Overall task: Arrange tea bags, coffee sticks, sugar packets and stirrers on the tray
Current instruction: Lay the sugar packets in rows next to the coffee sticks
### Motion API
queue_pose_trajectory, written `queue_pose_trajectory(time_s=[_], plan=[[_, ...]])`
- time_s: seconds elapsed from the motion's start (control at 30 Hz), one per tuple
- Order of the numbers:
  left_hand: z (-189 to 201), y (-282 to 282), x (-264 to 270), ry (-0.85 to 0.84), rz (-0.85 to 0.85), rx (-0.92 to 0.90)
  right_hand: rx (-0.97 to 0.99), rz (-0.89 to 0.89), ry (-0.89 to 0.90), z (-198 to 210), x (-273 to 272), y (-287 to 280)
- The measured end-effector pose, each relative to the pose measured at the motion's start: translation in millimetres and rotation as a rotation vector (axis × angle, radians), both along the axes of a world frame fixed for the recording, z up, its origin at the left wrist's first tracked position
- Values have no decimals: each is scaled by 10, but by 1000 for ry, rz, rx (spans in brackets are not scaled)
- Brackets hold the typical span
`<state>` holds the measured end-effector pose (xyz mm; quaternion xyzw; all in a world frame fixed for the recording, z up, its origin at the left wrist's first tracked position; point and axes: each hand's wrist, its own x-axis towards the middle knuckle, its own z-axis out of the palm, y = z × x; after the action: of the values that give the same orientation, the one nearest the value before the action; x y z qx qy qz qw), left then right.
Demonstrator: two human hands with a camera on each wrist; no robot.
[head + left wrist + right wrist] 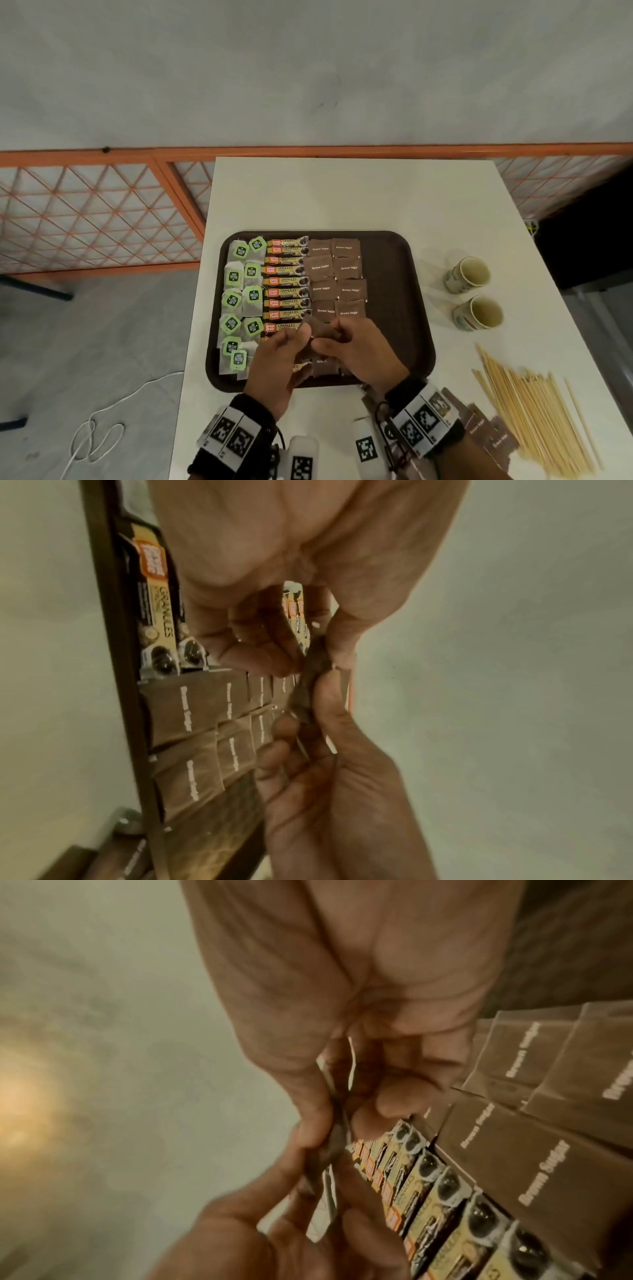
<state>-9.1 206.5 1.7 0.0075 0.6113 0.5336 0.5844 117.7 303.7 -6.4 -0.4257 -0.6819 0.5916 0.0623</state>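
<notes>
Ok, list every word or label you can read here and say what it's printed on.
"Brown Sugar": brown sugar packets on the tray.
"GRANULES": coffee sticks; their orange logo is too blurred.
Green tea bag tags: text unreadable.
Paper cups: print too small.
Wristband squares: coded patterns, no words.

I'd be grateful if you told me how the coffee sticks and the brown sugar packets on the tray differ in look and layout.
The coffee sticks are long, narrow, yellow-and-orange, printed GRANULES; the brown sugar packets are squarish, plain brown with white lettering. The sticks form one column; the packets lie in two columns to its right. One packet is pinched by the left hand and right hand; no stick is held. Both lie flat on the tray.
</notes>
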Motion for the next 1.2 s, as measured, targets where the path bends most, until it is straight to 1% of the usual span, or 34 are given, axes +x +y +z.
queue_pose_trajectory(time_s=[0.07, 0.13, 0.2, 0.3, 0.37, 0.53, 0.57, 0.6, 0.67, 0.77, 0.87, 0.93, 1.0, 1.07, 1.13, 1.2], plan=[[1, -3, 6, 30, 41, -6, -82, -110, 35, -6, 3, 1], [-10, 7, -9, -3, 97, -7, -179, -195, 70, -3, -20, 17], [-49, -3, -44, -44, 154, -10, -179, -208, 50, -11, -56, 77], [-104, -84, -109, 4, 158, -13, -161, -301, -25, -101, -143, 344], [-92, -181, -153, 52, 97, -23, -164, -389, -65, -216, -213, 581], [-92, -413, -222, 149, -99, -101, -150, -445, -238, -530, -437, 922], [-96, -449, -227, 172, -136, -112, -98, -436, -287, -597, -465, 944], [-96, -479, -228, 195, -176, -119, -29, -408, -353, -607, -488, 946], [-94, -518, -217, 226, -259, -116, 69, -357, -425, -605, -511, 945], [-70, -519, -169, 286, -364, -89, 157, -326, -423, -492, -463, 950], [-49, -449, -61, 379, -438, -54, 230, -328, -383, -214, -231, 954], [-45, -365, 62, 465, -503, -26, 285, -310, -371, -2, 61, 910], [-61, -276, 226, 566, -573, 18, 322, -268, -414, 141, 458, 799], [-116, -203, 437, 688, -659, 50, 304, -235, -467, 154, 904, 627], [-234, -152, 682, 776, -765, 54, 244, -219, -559, 53, 1323, 406], [-392, -109, 926, 833, -854, -7, 226, -204, -669, -79, 1640, 177]])
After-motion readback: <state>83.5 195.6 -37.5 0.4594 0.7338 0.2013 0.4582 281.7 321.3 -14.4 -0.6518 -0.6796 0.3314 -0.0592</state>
